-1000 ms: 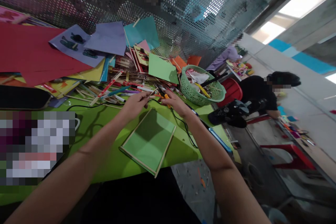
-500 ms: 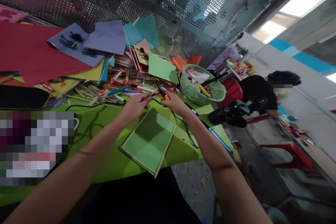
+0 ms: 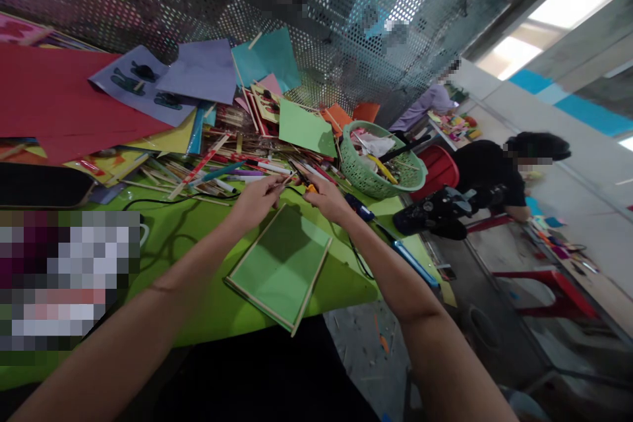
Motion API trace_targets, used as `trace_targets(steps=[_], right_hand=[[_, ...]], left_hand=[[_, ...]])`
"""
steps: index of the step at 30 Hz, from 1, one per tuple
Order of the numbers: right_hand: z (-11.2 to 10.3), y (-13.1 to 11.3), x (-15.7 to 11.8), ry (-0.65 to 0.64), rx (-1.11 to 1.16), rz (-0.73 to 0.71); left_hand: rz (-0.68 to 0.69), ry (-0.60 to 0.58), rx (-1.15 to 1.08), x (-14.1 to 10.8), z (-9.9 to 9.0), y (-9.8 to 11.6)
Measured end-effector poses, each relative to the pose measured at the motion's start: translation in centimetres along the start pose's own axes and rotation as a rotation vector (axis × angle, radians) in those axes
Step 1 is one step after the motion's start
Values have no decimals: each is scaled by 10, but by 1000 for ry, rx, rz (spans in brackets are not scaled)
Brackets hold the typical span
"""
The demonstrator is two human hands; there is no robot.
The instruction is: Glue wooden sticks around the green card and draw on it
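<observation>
Above the green panel, my left hand (image 3: 260, 200) is closed on a thin wooden stick (image 3: 285, 180). Close to its right, my right hand (image 3: 326, 198) grips orange-and-black pliers (image 3: 310, 187), whose jaws lie near the stick; the exact contact is too small to tell. The green panel (image 3: 281, 264), edged with thin wooden strips, lies at the table's front edge below both hands. Behind the hands are loose sticks and markers (image 3: 225, 170).
A green basket (image 3: 353, 168) of tools stands right of the sticks. Colored papers (image 3: 198, 72) pile up at the back left. A glue gun (image 3: 359, 207), a black cable (image 3: 163, 199) and a blue case (image 3: 415, 265) lie about. A person in black (image 3: 487, 168) sits at the right.
My right hand has shifted slightly, and its fingers cover more of the pliers' handles. More of the glue gun shows beside my right wrist. The panel has stayed in place.
</observation>
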State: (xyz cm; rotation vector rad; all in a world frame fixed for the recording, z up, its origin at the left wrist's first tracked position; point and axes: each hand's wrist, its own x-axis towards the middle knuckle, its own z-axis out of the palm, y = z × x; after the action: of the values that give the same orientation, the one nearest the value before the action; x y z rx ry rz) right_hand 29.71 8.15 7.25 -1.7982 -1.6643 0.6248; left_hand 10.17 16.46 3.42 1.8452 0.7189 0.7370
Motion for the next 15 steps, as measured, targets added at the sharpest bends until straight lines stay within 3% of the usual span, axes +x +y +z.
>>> trace_targets(steps=[5,9,15], right_hand=[[1,2,1,-53,149,62],[0,1,4,-128,308,29],[0,1,3,-120,209,14]], left_hand=[[-13,6,-51,-2,1,0],[-22,-7,-70,-2,0,1],[-29,-23,-84,-3,0,4]])
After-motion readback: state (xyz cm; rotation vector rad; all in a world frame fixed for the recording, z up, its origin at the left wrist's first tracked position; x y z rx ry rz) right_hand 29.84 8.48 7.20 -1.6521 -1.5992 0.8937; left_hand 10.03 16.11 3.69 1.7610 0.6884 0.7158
